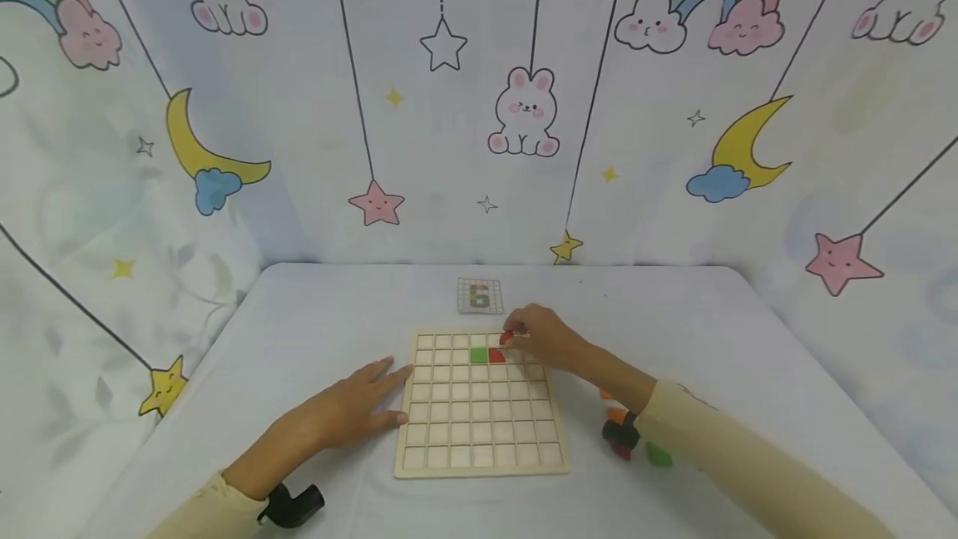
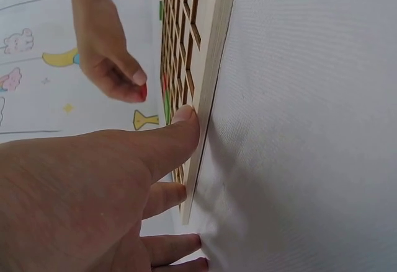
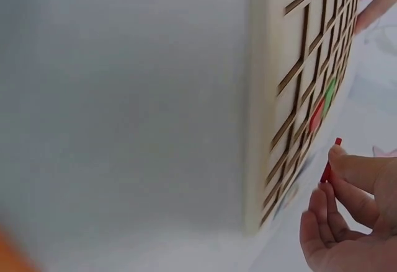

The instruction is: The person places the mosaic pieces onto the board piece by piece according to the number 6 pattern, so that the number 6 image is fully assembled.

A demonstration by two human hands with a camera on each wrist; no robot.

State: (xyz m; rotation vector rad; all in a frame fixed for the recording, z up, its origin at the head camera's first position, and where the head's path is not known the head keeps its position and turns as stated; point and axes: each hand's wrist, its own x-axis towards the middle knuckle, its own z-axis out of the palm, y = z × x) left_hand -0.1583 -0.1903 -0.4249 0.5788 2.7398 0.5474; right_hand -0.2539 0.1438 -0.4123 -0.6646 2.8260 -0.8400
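A pale wooden grid board (image 1: 479, 472) lies on the white table. One green square tile (image 1: 479, 355) and one red tile (image 1: 496, 355) sit side by side in its second row from the far edge. My right hand (image 1: 546, 338) pinches another red tile (image 3: 326, 171) between thumb and fingertips, just above the board's far right part. At the board's left edge my left hand (image 1: 362, 406) rests with fingers spread; its thumb (image 2: 183, 126) touches the rim. The exact shape of the held tile is partly hidden by the fingers.
A small gridded pattern card (image 1: 480, 296) showing a figure like a 6 lies beyond the board. Right of the board, partly under the right forearm, are orange pieces (image 1: 617, 414), a green piece (image 1: 659, 455) and a red piece (image 1: 621, 451). A patterned cloth hangs behind the table.
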